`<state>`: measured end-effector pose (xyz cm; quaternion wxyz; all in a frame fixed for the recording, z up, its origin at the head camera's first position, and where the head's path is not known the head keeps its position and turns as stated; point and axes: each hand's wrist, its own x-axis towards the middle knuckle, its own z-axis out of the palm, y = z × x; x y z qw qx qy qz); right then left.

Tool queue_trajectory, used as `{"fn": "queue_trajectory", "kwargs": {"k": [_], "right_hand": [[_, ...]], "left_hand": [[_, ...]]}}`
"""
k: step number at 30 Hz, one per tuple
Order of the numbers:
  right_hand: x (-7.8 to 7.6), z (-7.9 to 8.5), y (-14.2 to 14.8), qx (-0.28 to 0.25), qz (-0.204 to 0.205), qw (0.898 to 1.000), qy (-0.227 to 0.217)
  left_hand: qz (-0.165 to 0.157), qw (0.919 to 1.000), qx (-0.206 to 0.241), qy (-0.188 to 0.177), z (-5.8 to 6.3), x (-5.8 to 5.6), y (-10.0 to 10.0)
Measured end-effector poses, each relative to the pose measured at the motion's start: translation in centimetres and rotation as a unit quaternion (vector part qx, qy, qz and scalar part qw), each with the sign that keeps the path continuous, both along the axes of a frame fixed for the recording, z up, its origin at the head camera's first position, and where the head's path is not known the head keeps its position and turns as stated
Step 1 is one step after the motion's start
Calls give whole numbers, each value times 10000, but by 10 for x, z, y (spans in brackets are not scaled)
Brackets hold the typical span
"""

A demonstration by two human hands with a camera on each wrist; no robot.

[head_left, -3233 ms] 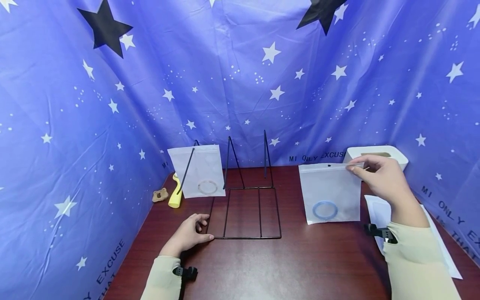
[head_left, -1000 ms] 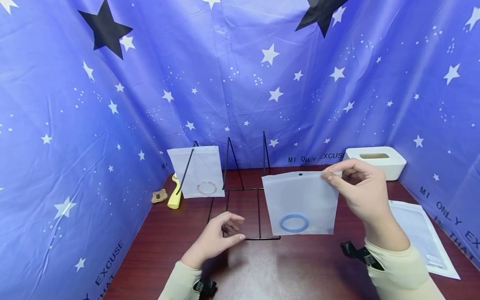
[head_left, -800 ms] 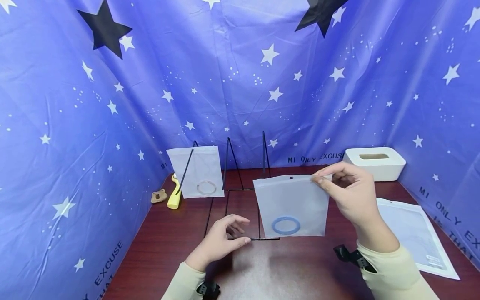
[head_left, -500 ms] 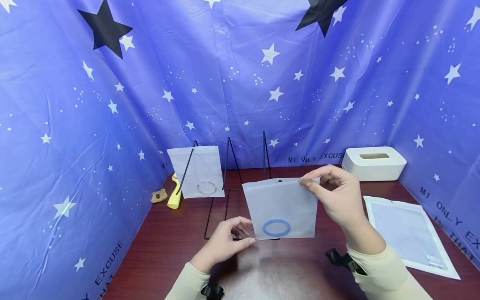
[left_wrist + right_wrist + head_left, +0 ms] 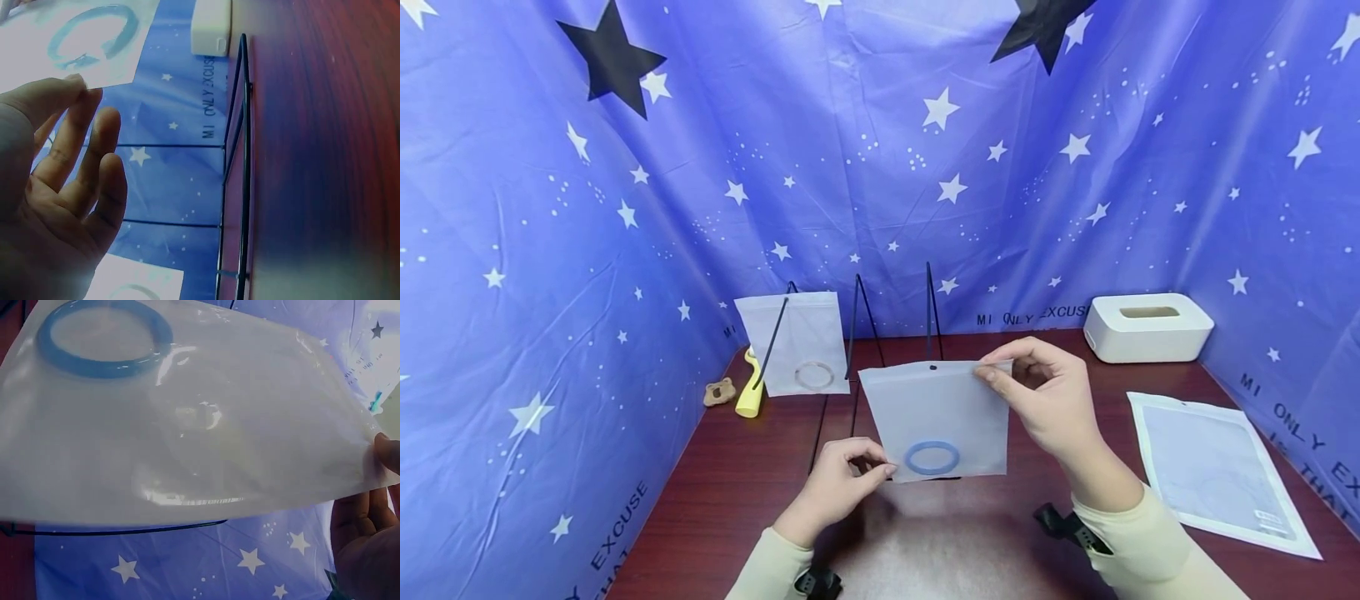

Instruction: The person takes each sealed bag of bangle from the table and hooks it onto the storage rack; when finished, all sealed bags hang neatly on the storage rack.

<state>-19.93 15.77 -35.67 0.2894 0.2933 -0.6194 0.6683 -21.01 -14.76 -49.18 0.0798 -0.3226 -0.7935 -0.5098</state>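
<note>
A frosted zip bag (image 5: 940, 408) with a blue ring (image 5: 932, 457) inside hangs in front of the black wire rack (image 5: 855, 325). My right hand (image 5: 1048, 392) pinches the bag's top right corner between thumb and fingertips. At the lower left corner, my left hand (image 5: 842, 487) pinches the edge; the left wrist view shows thumb and index finger meeting on the bag (image 5: 119, 69). The ring (image 5: 103, 340) shows through the plastic in the right wrist view. A second bag (image 5: 797, 342) with a pale ring hangs on the rack's left prong.
A flat white-edged bag (image 5: 1225, 471) lies on the table at right, with a white tissue box (image 5: 1148, 327) behind it. To the left are a yellow hook-topped object (image 5: 749, 392) and a small brown bear-shaped piece (image 5: 719, 391). Blue star curtains (image 5: 880, 167) surround the table.
My right hand has carried the blue-ring bag leftward from the right side to before the rack. My left hand has left the rack's front corner, moved right and taken the bag's lower left corner.
</note>
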Motion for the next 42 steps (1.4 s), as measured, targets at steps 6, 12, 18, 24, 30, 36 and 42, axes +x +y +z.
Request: {"fn": "queue_trajectory", "kwargs": {"k": [6,12,18,24,30,36,42], "right_hand": [[-2,-5,-7,192,-416,9989,72],[-1,-5,-12,570,-737,9953,-263],[-3,-9,-21,531,-454,9969,-354],[-7,-14,-31,559,-175,9978,-303],[-10,-15,-41,578,-21,9975,-407],[-12,-17,-50,484,392,9971,-448],[-13,-21,-58,501,447,9961,-577]], "left_hand": [[63,9996,214,175,-2,-1,-11],[244,9995,173,94,-3,-2,-25],[444,9985,298,87,-6,-2,-40],[488,9979,414,-69,-7,-2,-56],[605,9970,404,-253,-10,-5,-68],[724,9960,372,-374,-12,-6,-79],[698,9962,400,-333,-12,-7,-88]]}}
